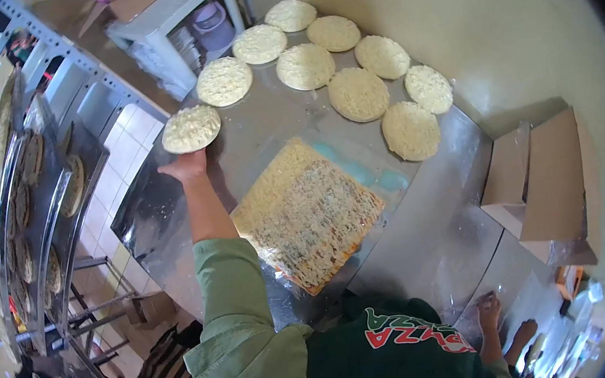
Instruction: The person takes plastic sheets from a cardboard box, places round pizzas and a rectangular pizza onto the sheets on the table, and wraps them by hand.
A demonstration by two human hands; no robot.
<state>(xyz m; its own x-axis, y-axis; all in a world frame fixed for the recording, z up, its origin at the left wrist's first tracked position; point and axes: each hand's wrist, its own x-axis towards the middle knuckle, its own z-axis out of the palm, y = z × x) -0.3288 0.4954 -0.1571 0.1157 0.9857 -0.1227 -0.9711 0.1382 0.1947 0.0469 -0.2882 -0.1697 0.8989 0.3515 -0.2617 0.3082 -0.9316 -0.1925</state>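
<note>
Topped round (191, 129), pale and lumpy across its face, is at the far left of a steel table (253, 123), just beyond the left hand (188, 165). Nearest the body is a dark green apron (391, 359) with red and white lettering; to its left is brown-and-black striped cloth (161, 376), and clear plastic wrapping (574, 337) heaps up to the right. Ahead of the apron lies a rectangular board (309, 214) thick with crumbs, taking up the middle ground between the body and the farther rounds. An open cardboard box (551, 181) stands against the wall on the right; a rack of trays (23, 193) rises on the left. Nine other rounds (359, 95) cluster toward the back, some whiter, some tan. Behind them, a white stand (172, 20) shelters a purple bucket (212, 25).

The right hand (489, 310) is low by the near counter, too small to tell whether its fingers are bent. The left arm reaches forward past the board's left side, thumb spread outward; its fingers disappear beneath the round's near rim, so I cannot tell whether they grip.
</note>
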